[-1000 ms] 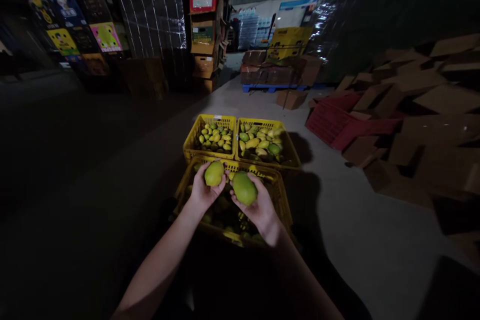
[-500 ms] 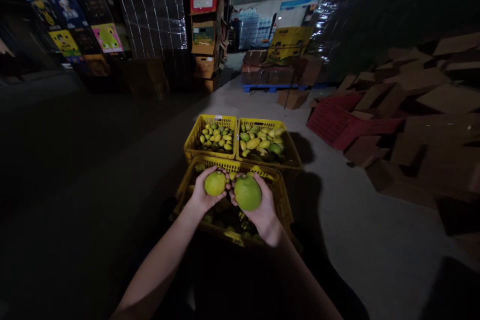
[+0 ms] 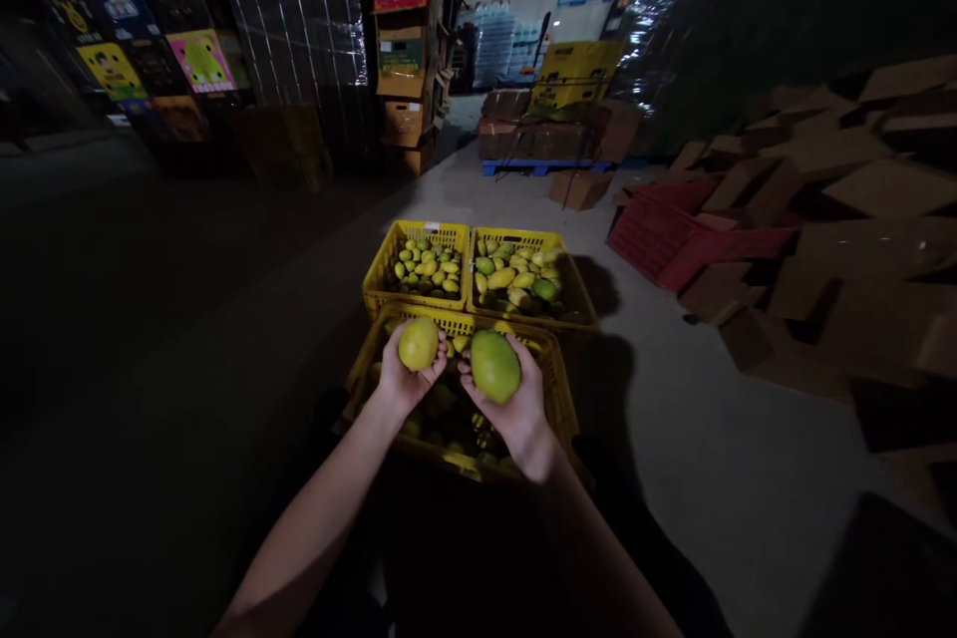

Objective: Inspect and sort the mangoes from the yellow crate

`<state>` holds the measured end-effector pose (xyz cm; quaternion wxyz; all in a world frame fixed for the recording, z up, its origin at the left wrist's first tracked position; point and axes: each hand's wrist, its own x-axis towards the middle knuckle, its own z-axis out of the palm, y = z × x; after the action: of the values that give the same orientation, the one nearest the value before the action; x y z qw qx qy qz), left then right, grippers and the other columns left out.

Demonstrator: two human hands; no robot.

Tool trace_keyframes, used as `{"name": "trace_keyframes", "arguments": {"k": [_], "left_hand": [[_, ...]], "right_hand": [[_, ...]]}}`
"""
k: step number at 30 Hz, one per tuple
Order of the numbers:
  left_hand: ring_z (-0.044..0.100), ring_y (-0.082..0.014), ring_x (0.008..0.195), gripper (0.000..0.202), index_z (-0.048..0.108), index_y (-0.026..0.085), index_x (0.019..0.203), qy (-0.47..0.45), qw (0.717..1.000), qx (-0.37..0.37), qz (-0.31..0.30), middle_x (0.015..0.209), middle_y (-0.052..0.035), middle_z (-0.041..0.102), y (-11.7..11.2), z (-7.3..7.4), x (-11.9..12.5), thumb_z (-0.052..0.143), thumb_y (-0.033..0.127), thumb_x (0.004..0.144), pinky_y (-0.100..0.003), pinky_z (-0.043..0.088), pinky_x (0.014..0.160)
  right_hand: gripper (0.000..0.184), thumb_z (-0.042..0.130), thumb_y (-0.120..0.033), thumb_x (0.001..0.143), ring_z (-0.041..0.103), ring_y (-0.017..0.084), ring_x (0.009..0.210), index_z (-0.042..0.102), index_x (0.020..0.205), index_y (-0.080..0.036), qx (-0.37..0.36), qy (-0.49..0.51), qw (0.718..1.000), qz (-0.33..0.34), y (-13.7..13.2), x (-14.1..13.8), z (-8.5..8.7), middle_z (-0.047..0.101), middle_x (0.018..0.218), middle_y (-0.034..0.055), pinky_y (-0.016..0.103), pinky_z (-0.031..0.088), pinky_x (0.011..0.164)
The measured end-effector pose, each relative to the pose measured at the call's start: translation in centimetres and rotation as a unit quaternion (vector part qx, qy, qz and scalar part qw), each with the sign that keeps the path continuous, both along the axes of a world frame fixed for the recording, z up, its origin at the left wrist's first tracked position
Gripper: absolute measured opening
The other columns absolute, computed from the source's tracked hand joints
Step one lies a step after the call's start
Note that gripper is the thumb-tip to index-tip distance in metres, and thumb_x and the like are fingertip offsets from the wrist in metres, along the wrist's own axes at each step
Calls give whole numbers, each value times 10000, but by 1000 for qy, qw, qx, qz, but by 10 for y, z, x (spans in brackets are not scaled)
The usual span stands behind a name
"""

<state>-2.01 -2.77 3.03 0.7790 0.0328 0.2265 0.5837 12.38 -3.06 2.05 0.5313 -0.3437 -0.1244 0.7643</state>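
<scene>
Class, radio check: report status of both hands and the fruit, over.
Left hand holds yellow mango. Right hand holds green mango. Both over near crate. Nothing blocking.

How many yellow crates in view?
3. The nearest crate sits beneath the left hand holding a yellow mango and right hand holding a green mango. Two are side by side just beyond: far-left crate and far-right crate. Others may be hidden in the dark.

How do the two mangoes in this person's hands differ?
The left mango, in the left hand, is yellow-green; the right mango, in the right hand, is deeper green. The left mango looks smaller and rounder, the right mango larger and longer. Both are held up over the near yellow crate.
</scene>
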Motion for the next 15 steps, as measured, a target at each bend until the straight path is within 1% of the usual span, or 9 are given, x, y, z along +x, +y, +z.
{"name": "trace_keyframes", "arguments": {"k": [3,5,7,9,12,15], "left_hand": [[609,-123,572,299,620,94,882,9,1000,-3,1,713,-91,652,3,-4,2,361,244,897,-215,540,535],[634,-130,624,267,617,103,941,10,1000,-6,1,755,-85,666,5,-5,3,374,206,897,-218,549,571],[651,-146,683,235,611,119,968,1,1000,-15,11,768,-73,670,6,-4,3,418,227,891,-243,561,620],[652,-155,703,225,609,130,949,-12,999,-29,24,755,-59,667,5,-3,2,481,297,871,-270,566,651],[635,-144,652,213,598,126,873,-13,998,-51,40,710,-45,653,4,-1,-2,564,330,819,-252,558,608],[614,-129,592,181,585,114,828,-19,997,-67,27,678,-50,637,4,-2,-5,516,281,838,-235,541,549]], "right_hand": [[215,535,-412,767,610,165,572,600,750,-208,-13,9,1000,19,3,-2,-7,658,615,31,277,512,534],[129,556,-339,762,619,167,565,592,765,-215,-5,4,1000,10,5,-4,-13,674,632,17,284,517,537],[67,594,-282,747,624,166,557,585,794,-235,5,-3,1000,-14,6,-5,-16,681,653,-11,296,529,552],[97,620,-273,743,619,158,542,579,829,-257,-4,-8,999,-38,5,-5,-17,676,653,-37,300,537,555],[105,604,-325,765,612,156,519,570,841,-261,-40,-15,998,-42,3,-4,-12,666,627,-39,305,542,547],[111,505,-330,819,616,171,497,564,821,-235,-69,-16,997,-23,1,-2,-6,657,584,-12,312,535,520]]}}
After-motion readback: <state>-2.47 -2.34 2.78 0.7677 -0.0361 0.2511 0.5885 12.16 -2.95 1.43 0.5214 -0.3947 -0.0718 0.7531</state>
